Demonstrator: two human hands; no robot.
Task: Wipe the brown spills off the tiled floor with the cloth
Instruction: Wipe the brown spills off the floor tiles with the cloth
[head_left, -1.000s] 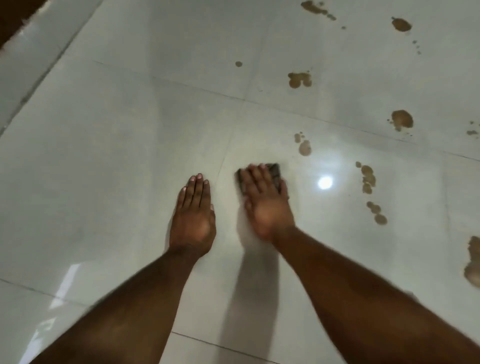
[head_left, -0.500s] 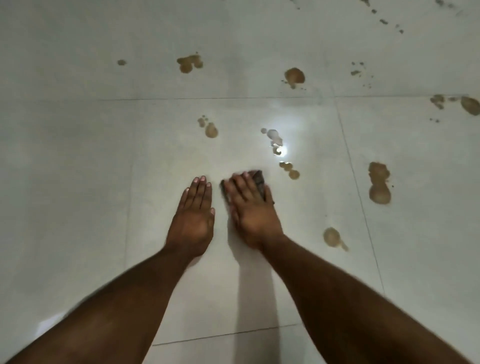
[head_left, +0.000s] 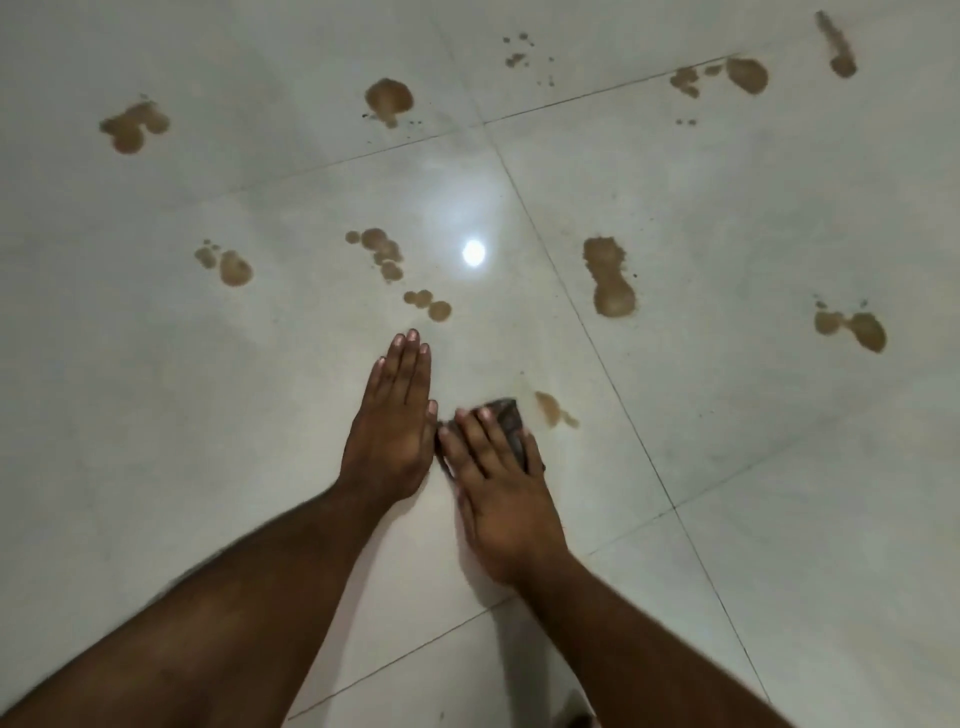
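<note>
My right hand (head_left: 498, 483) lies flat on a small dark cloth (head_left: 511, 418) and presses it to the pale tiled floor (head_left: 208, 415); only the cloth's far edge shows past my fingertips. A brown smear (head_left: 553, 410) sits just right of the cloth, close to it. My left hand (head_left: 392, 421) rests flat on the floor with straight fingers, right beside my right hand. Several brown spills lie farther out: a chain of drops (head_left: 428, 304) beyond my left fingertips, a cluster (head_left: 382, 249), a long blot (head_left: 610, 278) to the right.
More brown spots are scattered across the far tiles, such as a blot (head_left: 135, 127) at the far left, a round one (head_left: 388, 101) and a pair (head_left: 852, 327) at the right. A lamp reflection (head_left: 474, 253) glares on the glossy tile. Grout lines cross the floor.
The view has swung, so the spills now lie spread ahead and to the right. My right hand with the cloth has slid back nearer me and sits beside the smear; my left hand stays flat.
</note>
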